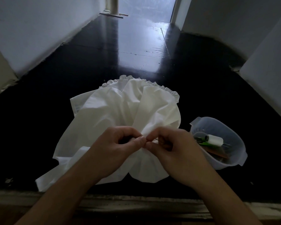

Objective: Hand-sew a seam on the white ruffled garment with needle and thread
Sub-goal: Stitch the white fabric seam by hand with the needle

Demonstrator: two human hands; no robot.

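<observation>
While both hands meet at near centre, white ruffled garment (pixel 120 114) lies bunched on dark floor (pixel 88 65). Left hand (pixel 118 146) pinches fold; right hand (pixel 173 148) pinches at needle (pixel 153 140), barely visible. Stitching apparently mid-course; finished seam length unreadable. Tub (pixel 234 159) with thread spool (pixel 215 140) near right.

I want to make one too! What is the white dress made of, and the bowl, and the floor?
The dress looks like thin woven cloth, maybe cotton: matte, with soft creases and a gathered ruffle along the far edge. The bowl looks like cloudy, see-through plastic, since the thread spool shows through its wall. The floor is black, hard and glossy, mirroring the light; whether painted wood or stone, I cannot tell.
</observation>
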